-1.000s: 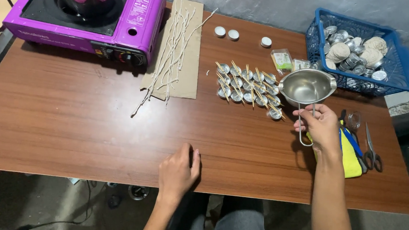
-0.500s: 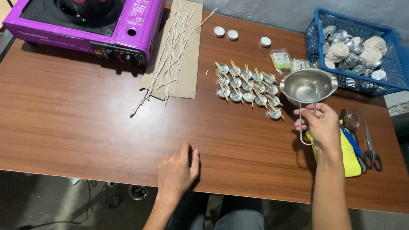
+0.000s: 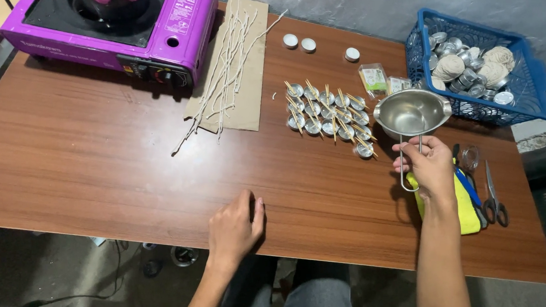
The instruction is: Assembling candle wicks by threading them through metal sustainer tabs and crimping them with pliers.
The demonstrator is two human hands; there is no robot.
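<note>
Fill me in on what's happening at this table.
A person sits at a wooden table. Their right hand holds a small steel pouring pot by its wire handle, beside rows of small metal cups with sticks laid across them. Their left hand rests flat near the table edge. A purple portable stove sits at the far left corner.

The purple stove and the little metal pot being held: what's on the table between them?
In the head view, between the purple stove and the metal pot: a cardboard sheet with white wicks, then rows of small metal cups.
</note>
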